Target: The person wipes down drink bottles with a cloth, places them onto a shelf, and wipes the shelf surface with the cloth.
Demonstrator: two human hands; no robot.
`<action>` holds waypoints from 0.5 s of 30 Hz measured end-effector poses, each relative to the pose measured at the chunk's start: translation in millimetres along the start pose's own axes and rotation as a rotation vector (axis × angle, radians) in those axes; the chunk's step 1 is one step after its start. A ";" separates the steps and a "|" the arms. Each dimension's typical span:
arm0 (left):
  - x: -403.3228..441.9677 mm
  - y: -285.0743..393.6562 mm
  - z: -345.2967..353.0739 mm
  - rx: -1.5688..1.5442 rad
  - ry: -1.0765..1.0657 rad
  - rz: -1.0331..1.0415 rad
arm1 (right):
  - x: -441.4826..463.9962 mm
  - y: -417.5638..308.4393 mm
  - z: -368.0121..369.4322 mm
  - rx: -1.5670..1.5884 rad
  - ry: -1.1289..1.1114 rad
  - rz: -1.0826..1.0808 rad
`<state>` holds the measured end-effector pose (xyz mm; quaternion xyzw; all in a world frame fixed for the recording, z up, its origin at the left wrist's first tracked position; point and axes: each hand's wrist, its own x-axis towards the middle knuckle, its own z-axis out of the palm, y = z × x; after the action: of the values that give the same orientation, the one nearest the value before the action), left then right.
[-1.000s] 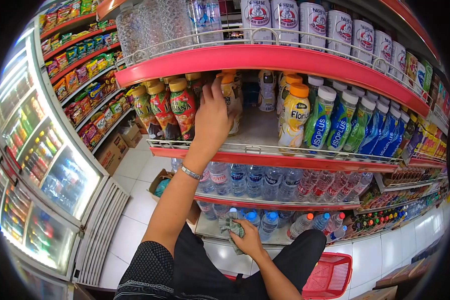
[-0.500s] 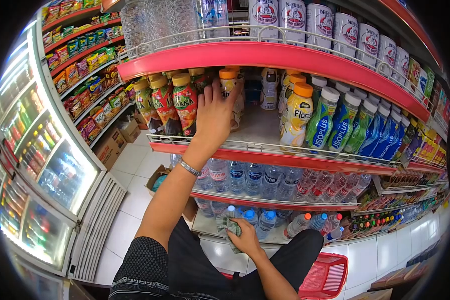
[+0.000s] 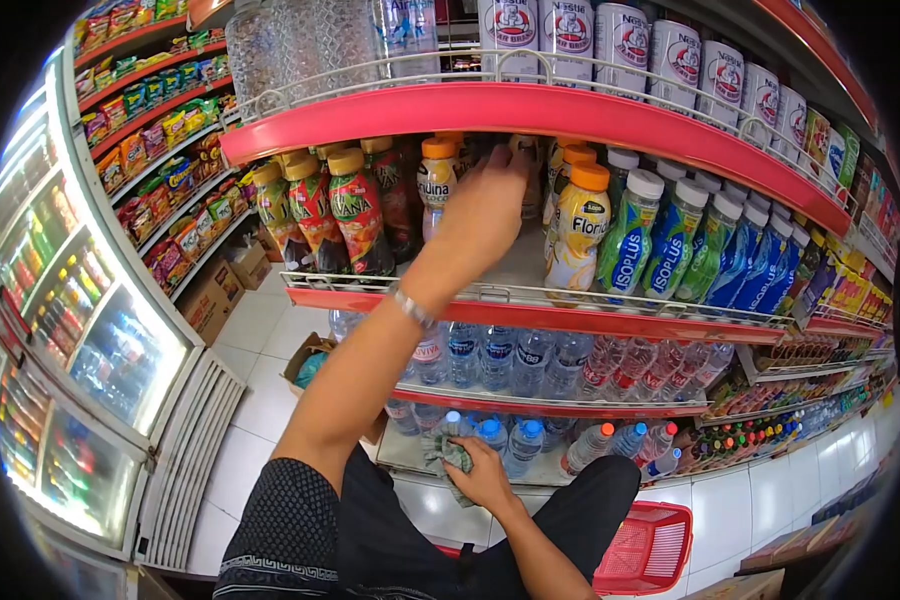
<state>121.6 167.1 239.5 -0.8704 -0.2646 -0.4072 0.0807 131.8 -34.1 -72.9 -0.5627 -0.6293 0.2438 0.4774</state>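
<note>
My left hand (image 3: 482, 205), wearing a metal bracelet, reaches into the middle shelf. Its fingers are blurred and partly hidden near a bottle (image 3: 530, 180) towards the back, and I cannot tell whether they grip it. Just left of the hand stands an orange-capped Floridina bottle (image 3: 437, 180). Gold-capped Java tea bottles (image 3: 354, 215) line the shelf's left end. To the right is another Floridina bottle (image 3: 578, 228), beside blue and green Isoplus bottles (image 3: 628, 235). Low by my knees, my right hand (image 3: 484, 476) is closed round a crumpled grey-green cloth (image 3: 446, 450).
A red shelf edge (image 3: 530, 108) with a wire rail runs above my left hand, with Nestlé cans (image 3: 622, 50) over it. Water bottles (image 3: 497, 357) fill the lower shelves. A red basket (image 3: 650, 548) sits on the floor at right; a lit drinks fridge (image 3: 80, 300) stands left.
My left hand has moved right, from the front of the left Floridina bottle towards the bottle further back. My right hand still holds the cloth low down. The view has shifted slightly.
</note>
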 end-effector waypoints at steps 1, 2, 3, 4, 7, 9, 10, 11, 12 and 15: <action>11.5 -4.8 11.5 -0.005 0.003 0.002 | 0.6 0.5 -0.6 0.010 -0.001 -0.003; 21.5 -8.5 23.6 0.073 0.073 0.037 | 0.6 1.0 -0.9 0.021 -0.001 -0.005; 30.9 -9.7 32.4 0.151 0.142 0.072 | 0.4 1.8 -1.2 0.017 0.002 -0.001; 39.8 -7.7 37.3 0.145 0.142 0.072 | 0.3 2.9 -1.8 0.016 0.008 -0.002; 60.7 -12.8 53.8 0.251 -0.041 -0.047 | 1.4 4.5 -3.4 0.017 0.018 -0.010; 67.4 -22.2 66.4 0.360 -0.012 0.024 | -0.5 6.4 -3.0 0.015 0.020 -0.018; 69.7 -25.9 70.1 0.356 -0.007 0.018 | -0.5 7.7 -2.3 0.009 0.026 -0.020; 71.6 -30.5 73.2 0.406 -0.024 0.028 | -0.3 9.1 -3.5 0.005 0.033 -0.024; 72.2 -30.9 72.1 0.459 -0.043 0.039 | -0.3 8.6 -6.1 0.001 0.032 -0.024; 70.5 -29.6 69.1 0.548 -0.133 -0.002 | 1.2 5.1 -8.2 0.008 0.029 -0.001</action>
<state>189.3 244.6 245.0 -0.8407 -0.3704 -0.2624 0.2950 141.5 -33.6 -73.3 -0.5640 -0.6215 0.2381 0.4888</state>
